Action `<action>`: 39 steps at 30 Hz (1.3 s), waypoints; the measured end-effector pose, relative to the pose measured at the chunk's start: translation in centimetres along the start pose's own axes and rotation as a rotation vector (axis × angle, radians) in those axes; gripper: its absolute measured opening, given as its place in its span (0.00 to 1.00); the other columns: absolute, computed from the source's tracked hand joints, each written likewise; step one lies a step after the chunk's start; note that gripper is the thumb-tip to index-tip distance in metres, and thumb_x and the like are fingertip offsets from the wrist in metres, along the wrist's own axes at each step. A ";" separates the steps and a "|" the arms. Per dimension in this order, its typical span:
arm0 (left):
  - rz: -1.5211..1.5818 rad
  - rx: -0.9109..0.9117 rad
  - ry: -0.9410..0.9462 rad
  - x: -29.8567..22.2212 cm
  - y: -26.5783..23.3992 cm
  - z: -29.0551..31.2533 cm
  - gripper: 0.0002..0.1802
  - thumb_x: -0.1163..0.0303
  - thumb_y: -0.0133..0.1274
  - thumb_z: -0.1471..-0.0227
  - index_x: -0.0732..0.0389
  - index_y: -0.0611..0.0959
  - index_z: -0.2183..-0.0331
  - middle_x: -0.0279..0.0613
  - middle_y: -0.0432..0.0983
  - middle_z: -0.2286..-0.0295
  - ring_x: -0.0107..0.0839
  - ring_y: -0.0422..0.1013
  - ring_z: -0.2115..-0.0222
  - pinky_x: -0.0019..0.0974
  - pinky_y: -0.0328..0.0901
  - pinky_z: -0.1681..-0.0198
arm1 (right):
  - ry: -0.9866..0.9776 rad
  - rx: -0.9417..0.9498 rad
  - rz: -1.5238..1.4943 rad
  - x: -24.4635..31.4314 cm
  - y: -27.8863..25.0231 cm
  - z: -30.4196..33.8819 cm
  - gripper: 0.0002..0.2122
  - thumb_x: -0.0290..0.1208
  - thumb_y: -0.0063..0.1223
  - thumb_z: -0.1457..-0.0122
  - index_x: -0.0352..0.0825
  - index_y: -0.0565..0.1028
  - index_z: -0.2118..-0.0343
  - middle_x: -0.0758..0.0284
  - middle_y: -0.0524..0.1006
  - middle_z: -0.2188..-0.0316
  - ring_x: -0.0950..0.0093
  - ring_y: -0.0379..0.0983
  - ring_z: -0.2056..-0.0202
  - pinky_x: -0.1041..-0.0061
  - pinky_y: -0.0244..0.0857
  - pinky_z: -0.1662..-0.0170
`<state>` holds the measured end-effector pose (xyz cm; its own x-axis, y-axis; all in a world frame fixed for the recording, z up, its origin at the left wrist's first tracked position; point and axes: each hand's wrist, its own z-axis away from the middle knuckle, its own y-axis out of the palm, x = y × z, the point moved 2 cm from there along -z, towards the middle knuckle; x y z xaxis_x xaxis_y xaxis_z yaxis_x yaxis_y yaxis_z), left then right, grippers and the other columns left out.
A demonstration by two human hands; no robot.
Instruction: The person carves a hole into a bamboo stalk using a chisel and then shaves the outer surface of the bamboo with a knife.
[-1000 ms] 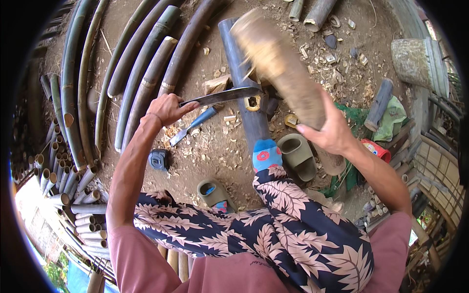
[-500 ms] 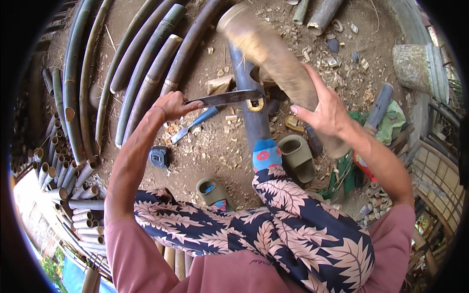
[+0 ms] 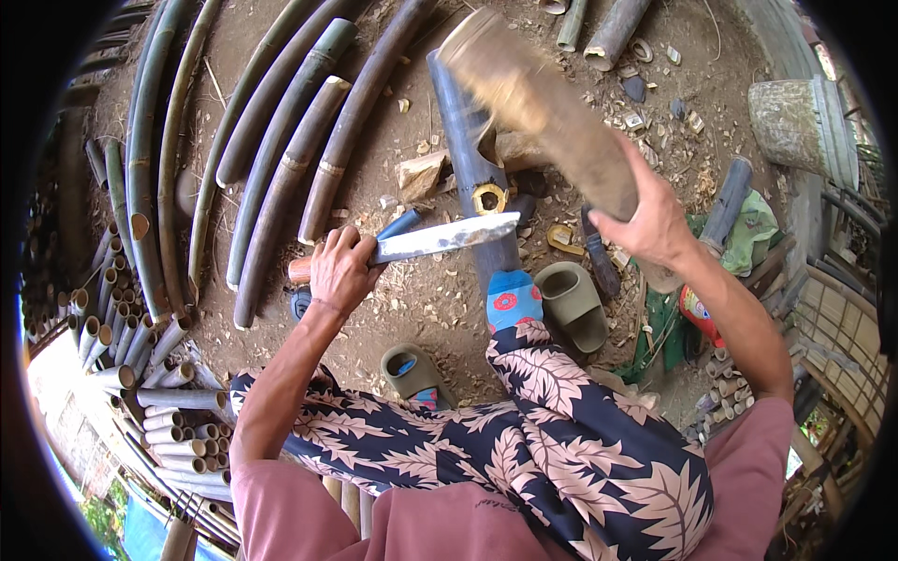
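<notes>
My left hand (image 3: 342, 269) is wrapped round the brown handle of a machete (image 3: 449, 237), its blade pointing right across a dark bamboo pole (image 3: 458, 131). In the pole's upper side is a cut-out opening, with a pale rim of bamboo wall showing at its near end. My right hand (image 3: 647, 217) grips a thick wooden mallet (image 3: 552, 107), raised above the pole and slightly blurred. My foot in a blue patterned sock (image 3: 514, 299) rests on the pole's near end. The blue handle of a chisel (image 3: 401, 222) shows behind the machete.
Long bamboo poles (image 3: 290, 159) lie at the left, beside stacked short tubes (image 3: 178, 439). Olive slippers (image 3: 572, 304) stand on the dirt near my feet. Wood chips are scattered around. A wood block (image 3: 421, 174) lies by the pole, and a grey bucket (image 3: 795, 131) is at far right.
The machete has come nearer to me and turned, its blade now showing bright. My left hand has moved down and slightly right. The mallet has shifted right, still raised.
</notes>
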<state>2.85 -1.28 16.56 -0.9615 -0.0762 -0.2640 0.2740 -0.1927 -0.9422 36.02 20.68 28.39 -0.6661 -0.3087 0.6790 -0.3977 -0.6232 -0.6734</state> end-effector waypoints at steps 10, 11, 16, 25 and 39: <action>-0.036 0.157 -0.080 1.9 1.9 -1.9 0.14 0.62 0.63 0.56 0.57 0.79 0.69 0.42 0.74 0.67 0.44 0.72 0.61 0.49 0.68 0.61 | -0.794 0.129 0.841 -5.0 4.7 -1.9 0.29 0.35 0.62 0.57 0.37 0.69 0.48 0.68 0.70 0.69 0.70 0.71 0.67 0.71 0.68 0.66; -0.054 0.135 -0.078 1.9 1.9 -2.0 0.12 0.63 0.61 0.55 0.57 0.79 0.68 0.42 0.74 0.68 0.44 0.72 0.62 0.49 0.68 0.61 | -0.775 0.153 0.762 -4.9 4.7 -1.8 0.33 0.35 0.65 0.62 0.38 0.69 0.48 0.67 0.71 0.67 0.69 0.71 0.67 0.70 0.68 0.65; -0.045 0.120 -0.027 1.3 1.3 -0.8 0.11 0.63 0.61 0.55 0.57 0.79 0.70 0.41 0.74 0.69 0.43 0.73 0.63 0.49 0.69 0.62 | -1.049 0.235 0.567 -3.5 6.3 0.7 0.23 0.37 0.57 0.52 0.41 0.71 0.51 0.69 0.72 0.67 0.72 0.72 0.70 0.71 0.67 0.67; -0.050 0.092 -0.062 2.2 2.5 -1.4 0.11 0.63 0.61 0.54 0.58 0.79 0.70 0.42 0.74 0.70 0.43 0.72 0.63 0.47 0.68 0.62 | -0.711 0.148 0.776 -5.6 5.7 -1.1 0.40 0.35 0.71 0.68 0.40 0.67 0.45 0.67 0.71 0.64 0.69 0.71 0.63 0.68 0.68 0.62; 0.161 -0.468 -0.866 15.5 0.4 -5.6 0.40 0.56 0.54 0.46 0.75 0.60 0.44 0.73 0.63 0.48 0.62 0.64 0.47 0.50 0.58 0.43 | 0.390 -0.553 0.669 -22.6 7.2 11.9 0.34 0.31 0.61 0.50 0.29 0.61 0.41 0.48 0.66 0.46 0.52 0.62 0.44 0.55 0.55 0.41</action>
<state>-12.05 2.93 10.94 -0.5159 -0.7906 -0.3299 0.1844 0.2735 -0.9440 55.73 14.63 11.73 -0.9877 -0.1542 0.0244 -0.0333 0.0550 -0.9979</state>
